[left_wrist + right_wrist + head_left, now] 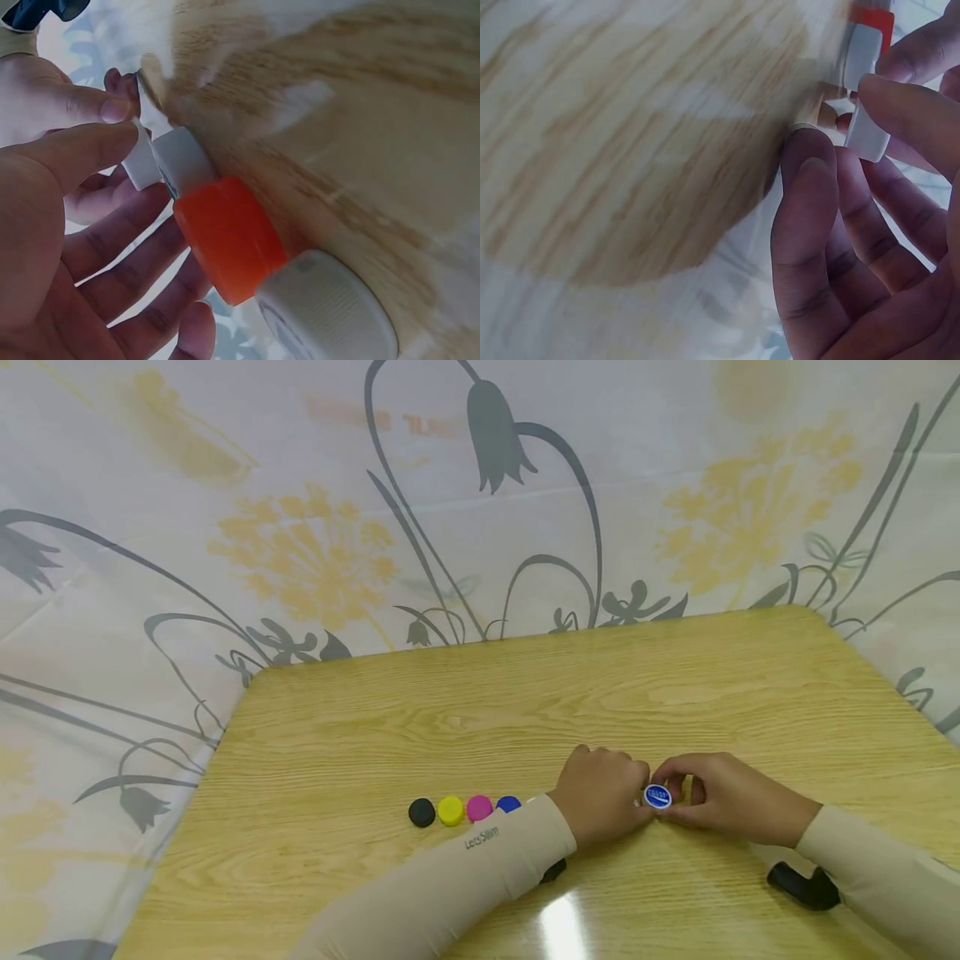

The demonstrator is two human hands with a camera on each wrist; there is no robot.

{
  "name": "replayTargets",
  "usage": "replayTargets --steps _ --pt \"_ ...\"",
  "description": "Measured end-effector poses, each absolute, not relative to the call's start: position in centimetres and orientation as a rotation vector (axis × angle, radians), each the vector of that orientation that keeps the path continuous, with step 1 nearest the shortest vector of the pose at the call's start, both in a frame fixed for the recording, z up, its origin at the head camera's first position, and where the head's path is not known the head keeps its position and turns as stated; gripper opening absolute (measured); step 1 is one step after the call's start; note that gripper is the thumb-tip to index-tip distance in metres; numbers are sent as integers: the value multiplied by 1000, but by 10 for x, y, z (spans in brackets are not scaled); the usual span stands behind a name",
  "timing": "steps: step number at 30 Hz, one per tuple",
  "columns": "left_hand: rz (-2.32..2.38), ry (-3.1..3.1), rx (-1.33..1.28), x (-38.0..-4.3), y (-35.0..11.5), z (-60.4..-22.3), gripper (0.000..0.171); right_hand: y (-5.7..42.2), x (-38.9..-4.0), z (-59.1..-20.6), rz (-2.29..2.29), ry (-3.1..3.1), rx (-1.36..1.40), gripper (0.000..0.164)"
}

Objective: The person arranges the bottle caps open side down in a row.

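My right hand (731, 797) pinches a white bottle cap (658, 797) with a blue printed top between thumb and fingers. Close against it, my left hand (606, 797) has its thumb and forefinger on either side of another white bottle cap (184, 161), its other fingers loosely bent. That cap touches an orange-red bottle cap (229, 240) in the left wrist view, followed by a larger white cap (326, 307). In the head view my left hand and sleeve hide this part of the row. The printed cap is seen edge-on in the right wrist view.
Leftward the row continues with a blue cap (508, 804), a pink cap (479, 808), a yellow cap (451, 811) and a black cap (422, 812). They lie on a wood-grain table (525, 710). A flower-patterned curtain (450, 527) stands behind its far edge.
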State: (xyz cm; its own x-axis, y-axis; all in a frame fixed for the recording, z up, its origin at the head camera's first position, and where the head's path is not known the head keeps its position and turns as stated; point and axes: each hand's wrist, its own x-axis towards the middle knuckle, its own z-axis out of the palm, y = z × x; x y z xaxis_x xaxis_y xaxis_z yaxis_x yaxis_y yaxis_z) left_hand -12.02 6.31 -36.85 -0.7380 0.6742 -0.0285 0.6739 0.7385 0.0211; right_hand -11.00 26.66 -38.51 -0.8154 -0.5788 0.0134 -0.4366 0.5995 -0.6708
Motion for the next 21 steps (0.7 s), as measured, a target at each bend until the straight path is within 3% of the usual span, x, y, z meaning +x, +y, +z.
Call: replayTargets --steps 21 --pt "-144 2959 1144 -115 66 -371 21 265 -113 -393 -965 2643 -872 20"
